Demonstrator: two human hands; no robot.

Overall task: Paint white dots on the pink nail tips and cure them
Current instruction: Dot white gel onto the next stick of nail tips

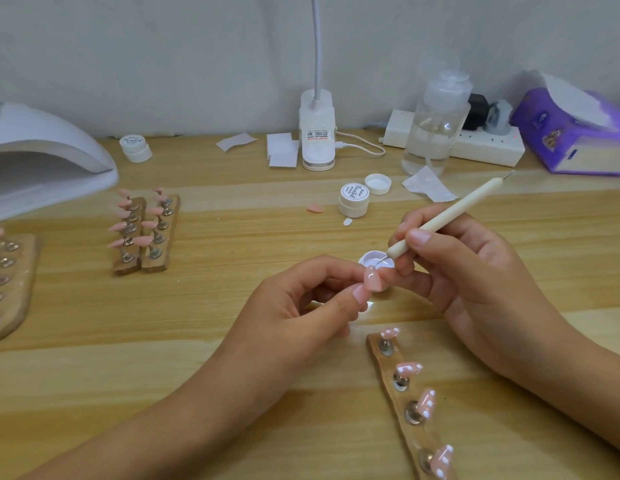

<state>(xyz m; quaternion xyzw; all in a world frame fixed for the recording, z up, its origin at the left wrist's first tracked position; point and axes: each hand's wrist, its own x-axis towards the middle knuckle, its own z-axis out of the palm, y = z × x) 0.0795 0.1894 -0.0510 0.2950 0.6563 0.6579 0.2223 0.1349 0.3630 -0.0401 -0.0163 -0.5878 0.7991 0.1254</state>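
My left hand (303, 306) pinches a pink nail tip (372, 279) between thumb and forefinger at the table's middle. My right hand (454, 268) grips a cream dotting pen (450, 213), whose metal point sits in an open pot of white gel (377, 260) just behind the held tip. A wooden holder strip (410, 410) at the front right carries several pink tips with white dots. Two wooden holders (146, 233) at the left carry several plain pink tips. The white curing lamp (42, 157) stands at the far left.
A closed gel jar (353, 199), a loose white cap (378, 183) and a stray pink tip (315, 208) lie behind my hands. Further back stand a clip lamp base (317, 133), a clear pump bottle (436, 123), a power strip (488, 147), a purple tissue pack (571, 133) and another jar (135, 147).
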